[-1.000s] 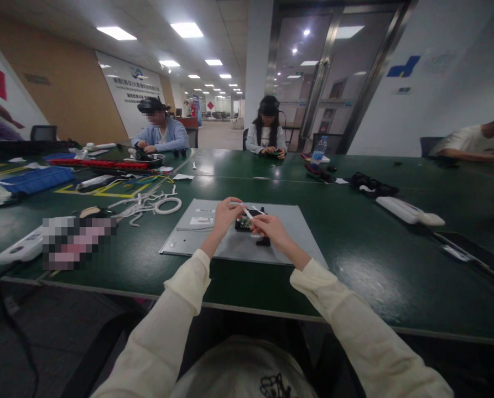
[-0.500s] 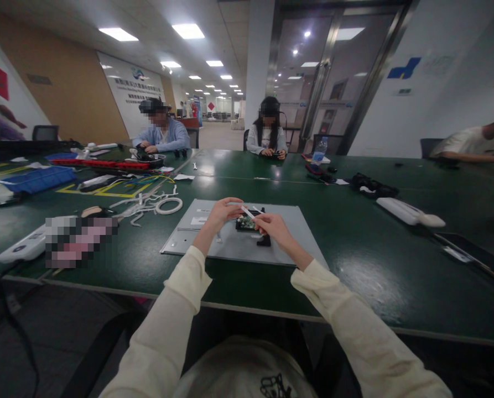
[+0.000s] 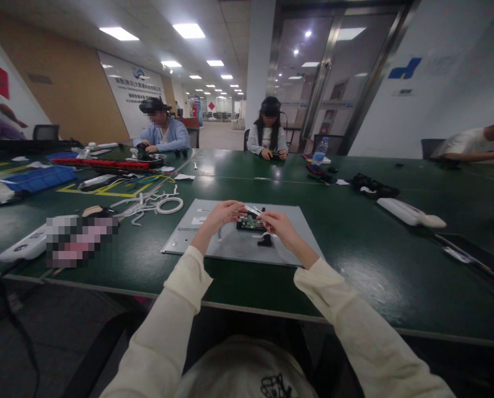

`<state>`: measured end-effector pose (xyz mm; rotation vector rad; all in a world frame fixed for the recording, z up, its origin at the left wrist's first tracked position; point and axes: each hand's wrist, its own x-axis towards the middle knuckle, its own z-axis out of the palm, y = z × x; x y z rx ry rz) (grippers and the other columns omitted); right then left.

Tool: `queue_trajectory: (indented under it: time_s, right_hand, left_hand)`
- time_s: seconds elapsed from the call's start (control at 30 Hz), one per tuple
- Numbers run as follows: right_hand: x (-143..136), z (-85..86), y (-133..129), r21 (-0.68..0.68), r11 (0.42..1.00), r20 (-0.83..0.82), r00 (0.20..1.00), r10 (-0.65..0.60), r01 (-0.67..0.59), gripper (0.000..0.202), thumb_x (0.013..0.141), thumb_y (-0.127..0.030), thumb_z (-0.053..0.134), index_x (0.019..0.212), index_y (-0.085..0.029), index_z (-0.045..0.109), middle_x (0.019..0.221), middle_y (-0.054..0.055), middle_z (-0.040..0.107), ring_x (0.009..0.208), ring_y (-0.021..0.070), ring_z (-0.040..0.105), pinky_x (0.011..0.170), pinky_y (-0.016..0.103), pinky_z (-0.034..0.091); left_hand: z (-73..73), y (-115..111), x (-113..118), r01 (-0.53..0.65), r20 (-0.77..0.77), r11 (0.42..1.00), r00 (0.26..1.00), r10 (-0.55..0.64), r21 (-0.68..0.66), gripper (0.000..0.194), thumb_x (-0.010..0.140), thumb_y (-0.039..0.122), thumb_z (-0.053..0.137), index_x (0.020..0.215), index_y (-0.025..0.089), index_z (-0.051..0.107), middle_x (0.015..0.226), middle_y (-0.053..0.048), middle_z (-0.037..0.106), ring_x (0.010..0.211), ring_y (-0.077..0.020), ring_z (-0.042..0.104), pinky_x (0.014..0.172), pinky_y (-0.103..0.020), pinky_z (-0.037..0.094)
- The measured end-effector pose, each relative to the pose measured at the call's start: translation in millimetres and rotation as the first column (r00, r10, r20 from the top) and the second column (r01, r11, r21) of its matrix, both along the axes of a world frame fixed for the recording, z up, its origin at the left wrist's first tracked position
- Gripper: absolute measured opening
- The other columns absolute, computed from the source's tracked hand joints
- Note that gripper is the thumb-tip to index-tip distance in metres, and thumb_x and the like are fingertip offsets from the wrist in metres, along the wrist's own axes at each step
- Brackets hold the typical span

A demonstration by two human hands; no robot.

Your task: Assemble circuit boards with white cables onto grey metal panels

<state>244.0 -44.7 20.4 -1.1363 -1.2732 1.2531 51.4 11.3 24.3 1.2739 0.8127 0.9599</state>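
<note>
A thin white strip (image 3: 253,210) spans the gap between my two hands, above the grey panel (image 3: 234,250). My right hand (image 3: 279,225) pinches its near right end. At the far left end, the fingertips of my left hand (image 3: 225,215) close on the strip, though their exact contact is too small to make out. Below the strip lies a green circuit board (image 3: 250,223) in a black frame, partly covered by my fingers. A small black part (image 3: 265,241) with a white piece beside it rests on the panel near my right hand.
To the left lie a white tape ring (image 3: 170,206), tangled white strips (image 3: 141,207), a white power strip (image 3: 31,243) and a blue tray (image 3: 39,179). On the right are a white device (image 3: 408,213) and a dark flat device (image 3: 474,251). A water bottle (image 3: 320,151) stands farther back; co-workers sit around.
My right hand has shifted slightly right and up, and my left hand slightly lower. The strip's angle has flattened, and it sits a little farther right. The panel and board look unmoved.
</note>
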Motion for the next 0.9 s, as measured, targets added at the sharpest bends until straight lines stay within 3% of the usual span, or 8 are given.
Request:
queue_trajectory:
  time_s: [0.13,0.33,0.77,0.9]
  right_hand:
    - [-1.0,1.2,-1.1,0.005,1.000,0.053,0.999,-0.003,0.002,0.031,0.062,-0.042,0.067,0.076,-0.014,0.063,0.054,-0.005,0.047,0.047,0.0043,0.040,0.046,0.018,0.029]
    - [-0.7,1.4,-2.6,0.021,1.000,0.080,0.997,0.014,-0.016,0.031,0.064,-0.042,0.066,0.076,-0.014,0.062,0.055,-0.005,0.048,0.047,0.0041,0.039,0.045,0.018,0.026]
    - [-0.3,-5.0,1.8,0.039,0.999,0.117,0.993,0.011,-0.015,0.029,0.066,-0.042,0.064,0.075,-0.014,0.061,0.053,-0.005,0.045,0.045,0.0043,0.037,0.044,0.017,0.026]
    - [0.7,-6.4,3.7,0.147,0.989,0.290,0.956,-0.046,0.003,0.027,0.069,-0.041,0.058,0.071,-0.014,0.061,0.049,-0.005,0.046,0.044,0.0061,0.039,0.045,0.019,0.028]
  left_hand:
    - [-2.7,-1.9,2.9,0.033,-0.103,0.997,0.994,-0.026,0.067,0.034,0.067,0.037,0.071,0.089,0.013,0.063,0.089,-0.011,0.068,0.076,-0.0160,0.064,0.062,-0.022,0.046]
    - [-8.6,2.2,1.5,0.016,-0.124,0.990,0.992,0.001,0.137,0.026,0.066,0.033,0.070,0.082,0.013,0.064,0.076,-0.007,0.068,0.071,-0.0146,0.063,0.062,-0.024,0.046]
    - [-1.1,-1.2,-1.4,-0.067,-0.141,0.993,0.987,0.080,0.093,0.019,0.062,0.025,0.069,0.076,0.013,0.065,0.071,-0.006,0.067,0.071,-0.0158,0.062,0.063,-0.025,0.044]
    - [-2.6,2.2,-3.7,-0.060,-0.117,0.998,0.991,0.064,0.036,0.018,0.060,0.024,0.069,0.074,0.013,0.064,0.070,-0.005,0.066,0.069,-0.0145,0.061,0.064,-0.025,0.044]
